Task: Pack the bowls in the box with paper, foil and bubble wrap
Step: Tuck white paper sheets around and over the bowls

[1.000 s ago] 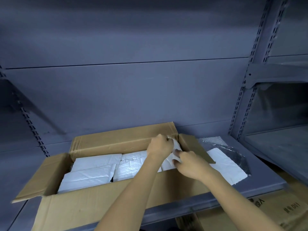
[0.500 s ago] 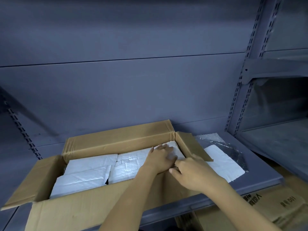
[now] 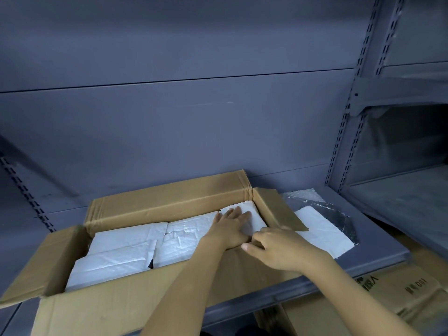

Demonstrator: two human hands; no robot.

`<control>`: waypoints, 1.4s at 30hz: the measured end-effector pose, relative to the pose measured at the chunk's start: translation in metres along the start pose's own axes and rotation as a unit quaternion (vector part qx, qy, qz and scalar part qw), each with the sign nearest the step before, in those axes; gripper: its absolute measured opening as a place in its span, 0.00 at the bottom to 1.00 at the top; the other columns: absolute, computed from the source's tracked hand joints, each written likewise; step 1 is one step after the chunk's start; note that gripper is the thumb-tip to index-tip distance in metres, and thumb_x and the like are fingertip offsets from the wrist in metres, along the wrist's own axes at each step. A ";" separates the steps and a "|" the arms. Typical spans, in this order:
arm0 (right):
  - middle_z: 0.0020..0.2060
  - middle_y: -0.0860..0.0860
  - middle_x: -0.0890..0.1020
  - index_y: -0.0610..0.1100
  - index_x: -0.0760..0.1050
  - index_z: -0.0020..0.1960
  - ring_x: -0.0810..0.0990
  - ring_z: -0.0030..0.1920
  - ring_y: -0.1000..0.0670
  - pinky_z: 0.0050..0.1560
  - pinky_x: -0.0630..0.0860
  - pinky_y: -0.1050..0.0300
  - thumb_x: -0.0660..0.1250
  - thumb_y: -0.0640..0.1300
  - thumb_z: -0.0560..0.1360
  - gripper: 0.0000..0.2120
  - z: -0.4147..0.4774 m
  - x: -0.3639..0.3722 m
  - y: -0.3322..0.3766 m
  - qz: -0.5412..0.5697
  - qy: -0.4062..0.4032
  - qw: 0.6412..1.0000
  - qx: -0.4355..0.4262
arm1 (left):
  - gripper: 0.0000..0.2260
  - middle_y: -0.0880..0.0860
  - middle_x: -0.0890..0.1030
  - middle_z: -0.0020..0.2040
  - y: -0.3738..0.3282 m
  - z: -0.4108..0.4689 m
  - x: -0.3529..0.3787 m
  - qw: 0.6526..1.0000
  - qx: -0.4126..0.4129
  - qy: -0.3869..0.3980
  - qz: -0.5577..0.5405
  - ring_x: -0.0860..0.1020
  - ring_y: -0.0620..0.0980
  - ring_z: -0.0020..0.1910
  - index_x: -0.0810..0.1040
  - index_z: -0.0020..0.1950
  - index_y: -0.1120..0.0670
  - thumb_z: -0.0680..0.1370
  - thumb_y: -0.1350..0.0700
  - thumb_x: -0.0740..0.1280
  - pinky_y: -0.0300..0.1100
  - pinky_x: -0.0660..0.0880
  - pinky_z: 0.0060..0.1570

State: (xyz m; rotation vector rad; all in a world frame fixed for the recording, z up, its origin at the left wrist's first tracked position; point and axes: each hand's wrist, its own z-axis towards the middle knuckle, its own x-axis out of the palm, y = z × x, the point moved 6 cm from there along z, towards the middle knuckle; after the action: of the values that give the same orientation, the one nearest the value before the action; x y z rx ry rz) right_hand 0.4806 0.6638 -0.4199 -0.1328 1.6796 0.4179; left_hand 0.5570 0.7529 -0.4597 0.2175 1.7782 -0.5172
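White wrapped bundle (image 3: 255,213) sat in the box's (image 3: 169,197) right end, long axis running front-to-back, left hand (image 3: 230,226) pressed flat and spread on it, right hand (image 3: 278,249) curled at its near end, grip hidden.

You are standing in a storeroom or warehouse: grey metal shelving (image 3: 194,129) with slotted uprights (image 3: 345,132) fills your view, an open cardboard box (image 3: 169,197) sits on the shelf (image 3: 378,229) before you, and more printed cartons (image 3: 412,294) lie below it.
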 end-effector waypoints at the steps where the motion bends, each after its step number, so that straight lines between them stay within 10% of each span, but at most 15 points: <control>1: 0.42 0.49 0.79 0.45 0.74 0.44 0.77 0.45 0.48 0.55 0.71 0.51 0.49 0.63 0.78 0.25 0.001 0.001 -0.001 0.004 0.016 1.000 -0.002 | 0.29 0.54 0.45 0.79 0.000 0.001 0.002 1.000 -0.003 0.008 0.005 0.43 0.50 0.78 0.49 0.78 0.48 0.80 0.48 0.57 0.53 0.39 0.75; 9: 0.31 0.55 0.71 0.50 0.66 0.39 0.72 0.40 0.49 0.53 0.66 0.53 0.48 0.65 0.78 0.22 0.003 -0.001 -0.003 -0.013 0.052 0.999 -0.007 | 0.31 0.52 0.45 0.79 0.001 0.003 0.003 0.999 -0.010 0.013 0.038 0.43 0.51 0.77 0.47 0.78 0.46 0.79 0.45 0.57 0.55 0.40 0.74; 13: 0.39 0.55 0.78 0.50 0.72 0.42 0.74 0.45 0.53 0.56 0.67 0.57 0.50 0.60 0.77 0.18 -0.009 0.007 -0.009 0.084 -0.128 0.988 -0.034 | 0.26 0.53 0.53 0.77 -0.005 -0.005 -0.005 1.000 0.006 -0.016 0.022 0.49 0.55 0.76 0.54 0.75 0.41 0.78 0.42 0.57 0.55 0.42 0.74; 20: 0.47 0.57 0.79 0.48 0.75 0.49 0.76 0.52 0.57 0.50 0.68 0.72 0.63 0.36 0.76 0.08 -0.053 0.001 -0.080 0.344 -0.395 0.844 0.113 | 0.23 0.49 0.64 0.74 -0.013 -0.010 -0.025 0.988 0.035 -0.148 -0.011 0.61 0.53 0.72 0.65 0.72 0.43 0.77 0.41 0.55 0.46 0.52 0.73; 24: 0.59 0.47 0.77 0.43 0.73 0.59 0.74 0.61 0.45 0.57 0.69 0.59 0.64 0.38 0.76 0.12 -0.045 0.015 -0.144 0.360 -0.324 0.830 0.275 | 0.25 0.46 0.74 0.66 -0.051 -0.014 -0.041 0.969 0.097 -0.222 -0.056 0.69 0.52 0.64 0.75 0.64 0.46 0.72 0.44 0.48 0.46 0.61 0.64; 31: 0.71 0.41 0.65 0.41 0.56 0.73 0.62 0.70 0.38 0.68 0.62 0.47 0.64 0.58 0.74 0.35 -0.047 0.067 -0.205 0.217 -0.100 0.876 0.420 | 0.20 0.52 0.72 0.68 -0.136 0.014 -0.006 0.975 0.167 -0.134 0.062 0.67 0.54 0.67 0.73 0.67 0.51 0.77 0.50 0.54 0.47 0.57 0.68; 38: 0.66 0.45 0.72 0.44 0.62 0.71 0.65 0.67 0.40 0.61 0.66 0.51 0.66 0.55 0.74 0.31 -0.059 0.069 -0.213 0.182 -0.126 0.876 0.428 | 0.13 0.60 0.79 0.54 -0.132 0.022 -0.003 0.980 0.111 -0.153 0.064 0.76 0.59 0.52 0.76 0.55 0.61 0.78 0.57 0.56 0.45 0.68 0.53; 42: 0.46 0.45 0.80 0.43 0.74 0.50 0.77 0.51 0.43 0.50 0.72 0.52 0.65 0.43 0.75 0.05 -0.060 0.052 -0.201 0.340 -0.232 0.832 0.373 | 0.12 0.60 0.81 0.50 -0.130 0.020 -0.007 0.981 0.106 -0.164 -0.001 0.77 0.60 0.49 0.77 0.52 0.61 0.78 0.57 0.57 0.44 0.68 0.51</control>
State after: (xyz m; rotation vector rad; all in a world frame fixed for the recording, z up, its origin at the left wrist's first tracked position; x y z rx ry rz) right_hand 0.4812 0.4644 -0.5039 1.0969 1.2466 0.2485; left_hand 0.5233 0.6300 -0.4268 0.2622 1.4023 -0.7030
